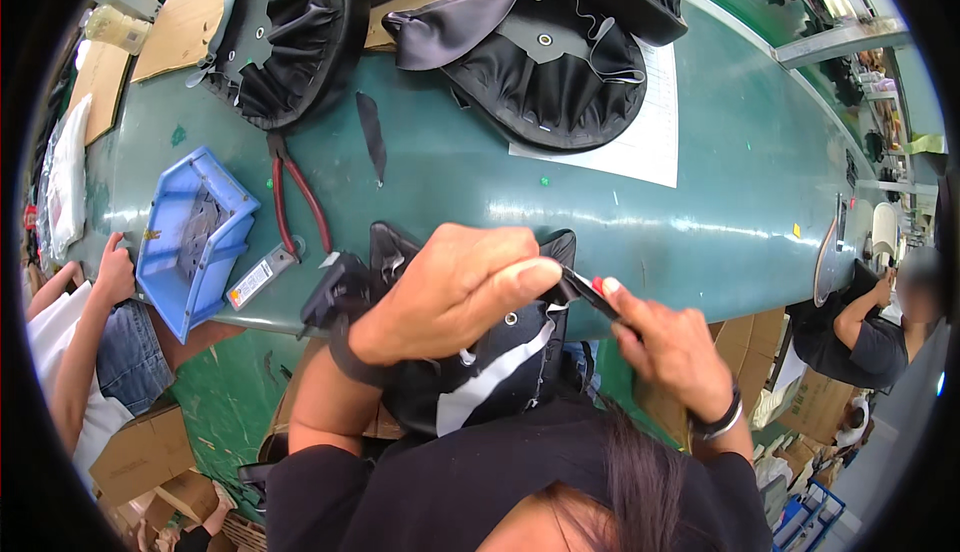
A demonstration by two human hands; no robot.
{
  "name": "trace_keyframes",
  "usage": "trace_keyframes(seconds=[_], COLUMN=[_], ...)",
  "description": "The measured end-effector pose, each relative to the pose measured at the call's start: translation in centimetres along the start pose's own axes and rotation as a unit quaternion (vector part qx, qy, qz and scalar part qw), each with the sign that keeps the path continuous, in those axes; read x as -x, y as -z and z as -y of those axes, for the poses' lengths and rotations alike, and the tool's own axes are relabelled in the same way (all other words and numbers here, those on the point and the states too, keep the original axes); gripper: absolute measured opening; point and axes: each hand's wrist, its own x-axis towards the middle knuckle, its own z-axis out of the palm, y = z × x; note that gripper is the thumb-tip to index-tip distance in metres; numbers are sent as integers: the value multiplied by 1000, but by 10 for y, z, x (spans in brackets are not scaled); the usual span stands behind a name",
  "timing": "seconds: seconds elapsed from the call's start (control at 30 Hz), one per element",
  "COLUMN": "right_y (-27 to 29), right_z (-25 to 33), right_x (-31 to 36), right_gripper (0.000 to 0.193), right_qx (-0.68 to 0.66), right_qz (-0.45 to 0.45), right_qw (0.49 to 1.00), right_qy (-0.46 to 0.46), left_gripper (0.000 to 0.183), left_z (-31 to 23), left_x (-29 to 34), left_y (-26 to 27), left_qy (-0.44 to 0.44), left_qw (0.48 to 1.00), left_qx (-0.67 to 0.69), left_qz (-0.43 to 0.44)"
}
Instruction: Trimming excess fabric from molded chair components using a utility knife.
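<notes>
**One cover in hand, finished pieces stacked behind**

Both hands pinch a black strap (583, 294): left hand (450, 292) clenched over it, right hand (670, 347) gripping its end. The black seat cover (490, 372) lies at the green table's (720, 182) near edge, apparently unfinished; gathered covers (285, 37) wait beyond red-handled pliers (298, 202).

The green table (720, 182) carries three finished black seat covers (290, 32), one blue bin (195, 237), one red-handled pliers (295, 197), one white paper sheet (650, 122), and a fourth cover (490, 352) at its near edge.
</notes>
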Motion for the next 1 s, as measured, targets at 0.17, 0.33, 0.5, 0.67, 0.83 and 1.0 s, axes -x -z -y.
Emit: trace_keyframes(seconds=[0.17, 0.33, 0.5, 0.67, 0.83, 1.0], right_y=[-28, -20, -47, -57, -46, -59], right_z=[25, 31, 34, 37, 14, 12], right_x=[16, 9, 19, 44, 35, -22], right_gripper=[56, 53, 55, 57, 38, 31], right_qx=[-40, -36, -88, -158, -293, -409], right_qz=[-88, -86, -115, -109, -145, -128], right_qw=[993, 994, 986, 976, 917, 886], right_qy=[-71, -60, -79, -108, -229, -178], left_gripper=[47, 33, 29, 19, 19, 31], left_z=[-23, -8, 2, -5, -25, -20], left_x=[-2, 5, -4, 17, 86, 196], left_y=[22, 1, 11, 34, 89, 55], left_qy=[-134, -66, 6, -135, -275, 277], left_qw=[884, 879, 991, 862, 887, 895], left_qx=[364, -471, -123, 320, 230, -349], left_qz=[-260, -9, -46, -370, 291, 15])
